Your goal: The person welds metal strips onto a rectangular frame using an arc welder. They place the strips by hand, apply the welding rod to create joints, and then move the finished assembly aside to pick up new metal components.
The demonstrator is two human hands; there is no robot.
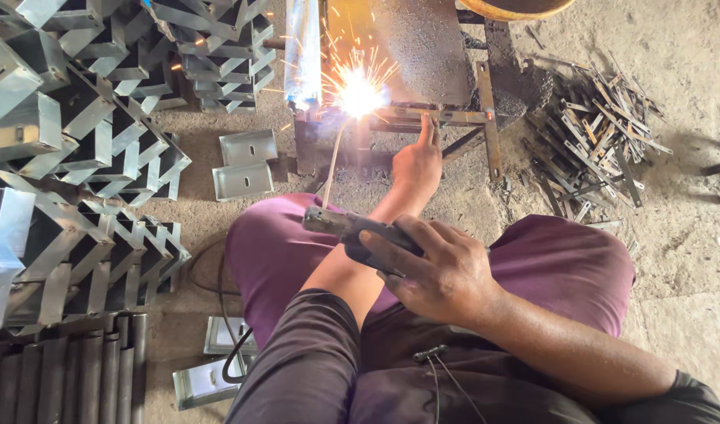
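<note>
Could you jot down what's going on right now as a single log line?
right hand: grips electrode holder | left hand: steadies metal strip | arc: sparking at rod tip | steel boxes: stacked at left

Soft daylight fills the scene evenly; the welding arc (358, 93) blows out to white glare, sparks streak, and the frame edges bend slightly.

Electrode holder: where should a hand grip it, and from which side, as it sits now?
Grip the electrode holder by its dark rear handle, from above and behind, as the right hand does. The rod runs forward from its jaw end to the sparking arc, so probably keep clear of that end.
</note>
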